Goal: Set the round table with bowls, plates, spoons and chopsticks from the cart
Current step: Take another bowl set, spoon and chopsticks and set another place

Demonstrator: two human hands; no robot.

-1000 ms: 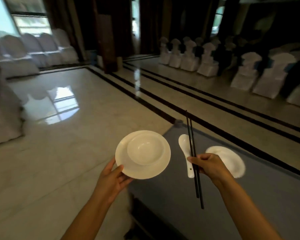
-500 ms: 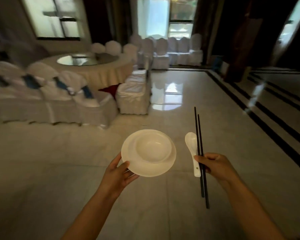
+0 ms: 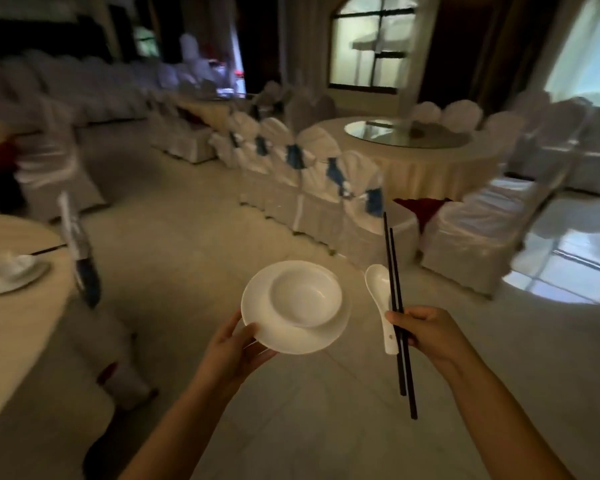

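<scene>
Swung round since half a second ago: big round table with glass turntable, then far left, now far right, row of white-covered chairs with blue sashes now across the middle. New at near left: edge of another round table, cream cloth, already carrying a white plate and bowl set with dark chopsticks lying just beyond it. Hands and their loads unchanged in pose.

Head view, near to far. Left hand low and centre-left, holding white plate by its near-left rim: thumb on top of the rim, fingers curled underneath. White bowl sitting upright on the plate, set toward its far-right side, empty. Plate held roughly level above the pale tiled floor.

Right hand low and centre-right, fingers curled into a loose fist, pinching together white ceramic spoon and black chopsticks. Spoon scoop pointing far, handle running down past the fingers, its end showing below them. Chopsticks side by side and touching the spoon's right edge, standing nearly upright, tips reaching far over a chair seat, lower ends hanging well below the hand. Spoon and chopsticks just right of the plate, apart from it.

Far behind: arched window, dark curtains, further covered chairs at far left, all blurred. Bright window reflection on the floor at right.
</scene>
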